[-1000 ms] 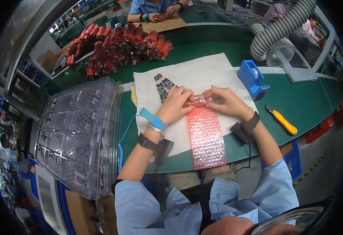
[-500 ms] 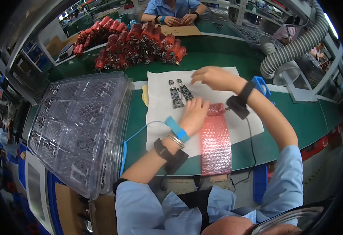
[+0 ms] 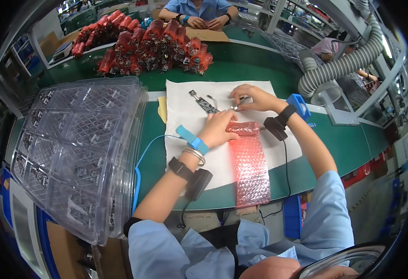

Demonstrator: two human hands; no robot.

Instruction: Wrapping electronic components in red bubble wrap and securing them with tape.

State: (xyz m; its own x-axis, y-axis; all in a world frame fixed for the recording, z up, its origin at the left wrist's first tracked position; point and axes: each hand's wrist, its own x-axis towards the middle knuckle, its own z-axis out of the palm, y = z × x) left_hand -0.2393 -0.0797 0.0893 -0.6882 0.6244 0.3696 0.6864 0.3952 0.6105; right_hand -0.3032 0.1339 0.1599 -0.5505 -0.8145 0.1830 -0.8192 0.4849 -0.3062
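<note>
A strip of red bubble wrap (image 3: 250, 174) runs toward me over the table's front edge, its far end folded into a small roll (image 3: 242, 129). My left hand (image 3: 217, 130) lies at the left end of that roll, thumb against it and fingers stretched out beyond. Just past those fingers, my right hand (image 3: 256, 99) pinches a small circuit board (image 3: 244, 100), mostly hidden by the fingers. Another narrow circuit board (image 3: 205, 103) with a short wire lies on the white sheet (image 3: 178, 100), beyond my left hand.
Stacked clear plastic trays (image 3: 85, 135) with small electronic parts stand at left. Red wrapped bundles (image 3: 150, 51) are heaped at the back. A co-worker's hands (image 3: 204, 23) work across the table. At right are a blue holder (image 3: 298, 106) and a grey ribbed hose (image 3: 341, 67).
My right hand has come down and pinched one of the two circuit boards, lifting it off its place. My left hand stays by the roll. The whole view has shifted slightly.
</note>
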